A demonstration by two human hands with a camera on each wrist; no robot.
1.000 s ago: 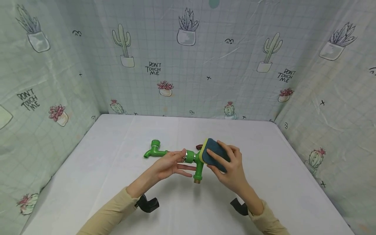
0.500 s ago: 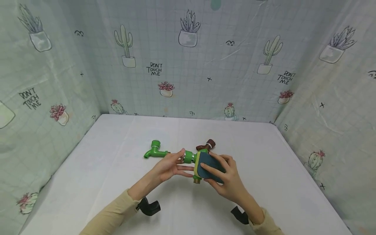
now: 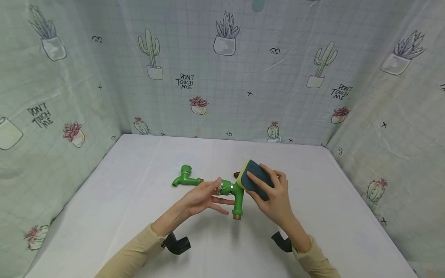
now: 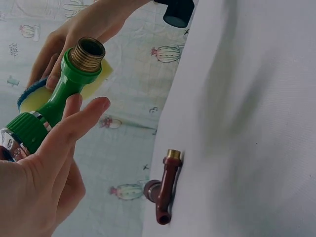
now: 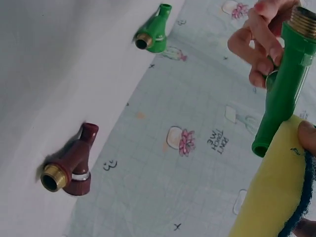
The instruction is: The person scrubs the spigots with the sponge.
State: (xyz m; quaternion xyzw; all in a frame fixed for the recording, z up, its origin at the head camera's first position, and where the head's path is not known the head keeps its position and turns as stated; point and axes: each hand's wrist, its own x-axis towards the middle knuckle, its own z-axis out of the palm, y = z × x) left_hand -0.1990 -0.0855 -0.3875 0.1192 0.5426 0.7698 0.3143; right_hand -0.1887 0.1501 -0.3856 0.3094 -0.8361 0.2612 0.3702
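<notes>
Green tap [image 3: 238, 199]: held above the desk [image 3: 156, 154], long axis running nearly toward the person, threaded end [image 3: 237, 217] nearest. Left grip [image 3: 201, 197]: pinches knob [image 3: 226, 187], other fingers extended. Right grip [image 3: 276, 197]: curled round sponge [image 3: 258, 178], seemingly against spout end [image 5: 261, 146].

I am looking into a curtained booth; whether a home, a workshop or a lab lies around it, I cannot tell. Cloth [image 3: 240, 77] printed with potted cacti and "DON'T TOUCH ME" hangs behind the back edge of a table [image 3: 295, 166] and along its left and right edges, turning at both back corners. The table's top is plain white. The green tap [image 3: 238, 199] and sponge [image 3: 258, 180] held over it would suit kitchen or workshop alike.
</notes>
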